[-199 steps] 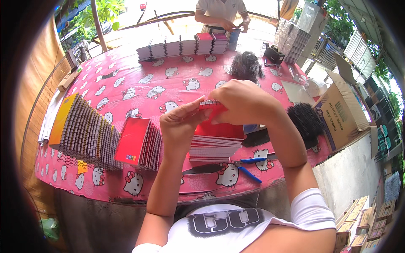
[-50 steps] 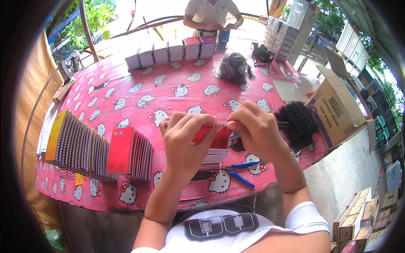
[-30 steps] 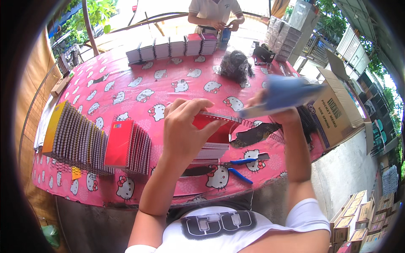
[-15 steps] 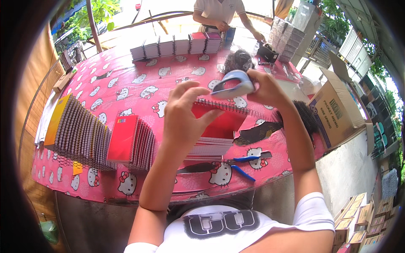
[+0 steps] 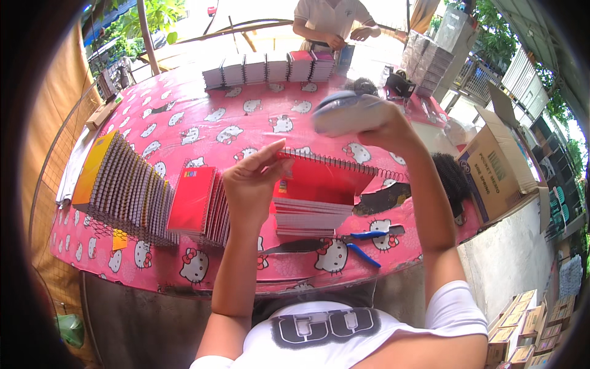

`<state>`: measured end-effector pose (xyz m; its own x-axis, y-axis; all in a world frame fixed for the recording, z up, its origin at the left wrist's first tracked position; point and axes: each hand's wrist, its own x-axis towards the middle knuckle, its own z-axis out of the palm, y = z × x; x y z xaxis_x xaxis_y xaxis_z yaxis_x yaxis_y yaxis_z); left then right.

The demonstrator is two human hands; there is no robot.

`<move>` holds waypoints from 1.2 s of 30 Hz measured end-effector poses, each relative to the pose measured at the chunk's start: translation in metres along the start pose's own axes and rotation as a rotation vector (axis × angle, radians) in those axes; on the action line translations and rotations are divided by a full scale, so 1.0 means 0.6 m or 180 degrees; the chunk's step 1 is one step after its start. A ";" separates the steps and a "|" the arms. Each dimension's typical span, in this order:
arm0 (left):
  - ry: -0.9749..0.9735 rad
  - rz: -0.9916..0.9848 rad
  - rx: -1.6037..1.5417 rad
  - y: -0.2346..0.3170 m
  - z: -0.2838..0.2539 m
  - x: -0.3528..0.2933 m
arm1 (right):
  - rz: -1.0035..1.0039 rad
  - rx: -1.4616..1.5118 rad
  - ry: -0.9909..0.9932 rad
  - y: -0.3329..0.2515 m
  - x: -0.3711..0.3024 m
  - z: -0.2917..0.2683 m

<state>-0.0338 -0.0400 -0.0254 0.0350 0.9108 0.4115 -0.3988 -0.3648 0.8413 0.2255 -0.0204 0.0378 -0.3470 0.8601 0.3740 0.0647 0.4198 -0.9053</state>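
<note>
My left hand [image 5: 251,177] pinches the upper left corner of a red spiral notebook [image 5: 326,179], by its dark wire coil. The coil runs along the top edge and sticks out past the right corner. White-edged notebooks or page blocks [image 5: 307,220] lie stacked under it. Raised above the coil, my right hand [image 5: 390,128] is closed round a rounded blue-grey object [image 5: 347,114], smeared by motion; its kind is unclear. Cutting pliers with blue handles [image 5: 364,253] rest on the table in front of the stack.
Red notebooks [image 5: 192,200] and a long row of yellow-covered spiral notebooks [image 5: 126,190] stand at left. More piles [image 5: 255,69] line the far edge, where another person [image 5: 332,27] stands. At right are a dark coil bundle [image 5: 447,184] and an open cardboard box [image 5: 498,169].
My right hand has lifted the blue-grey object slightly up, away from the coil. My left hand has moved lower and now pinches the notebook's corner. The other person's arm has drawn back.
</note>
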 end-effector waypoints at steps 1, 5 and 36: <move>-0.0032 0.0020 -0.0029 -0.002 -0.001 0.002 | -0.0010 0.0568 0.0041 -0.005 0.004 0.002; -0.0022 0.0100 0.0342 -0.010 0.003 0.004 | -0.0024 -0.2308 0.0175 0.018 0.033 0.005; -0.0476 0.1713 0.1791 -0.021 0.042 -0.094 | 0.0135 -0.2675 0.1199 0.048 -0.323 0.184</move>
<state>-0.0079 -0.0914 -0.0502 0.1076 0.5603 0.8213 0.1259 -0.8271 0.5478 0.1911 -0.2070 -0.0830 -0.0109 0.8552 0.5182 0.7797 0.3317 -0.5310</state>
